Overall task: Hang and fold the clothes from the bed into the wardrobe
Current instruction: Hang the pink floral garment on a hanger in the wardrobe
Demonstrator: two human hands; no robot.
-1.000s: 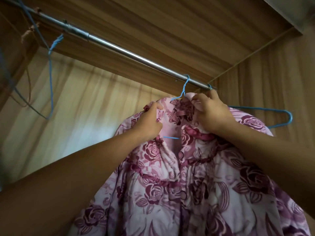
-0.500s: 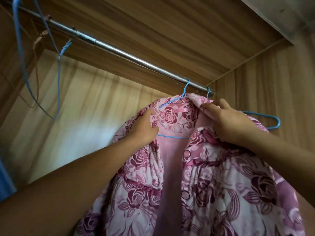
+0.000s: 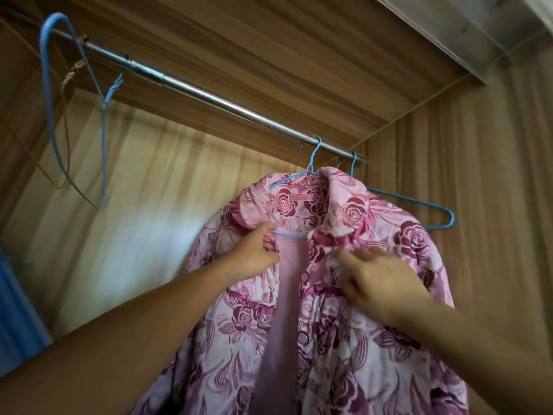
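Note:
A pink shirt with dark rose print hangs on a blue wire hanger hooked over the metal rail inside the wardrobe. Its front is open, showing the plain pink lining and round buttons. My left hand pinches the left front edge just below the collar. My right hand is blurred and lies over the right front panel below the collar, fingers loosely spread.
A second, bare blue hanger hangs behind the shirt by the right wardrobe wall. Another blue hanger and a brown wire one dangle at the rail's left end. Something blue shows at the left edge.
My right hand has let go of the collar and dropped to the right front panel. The left hand has slid slightly lower along the left edge. The collar now lies spread open.

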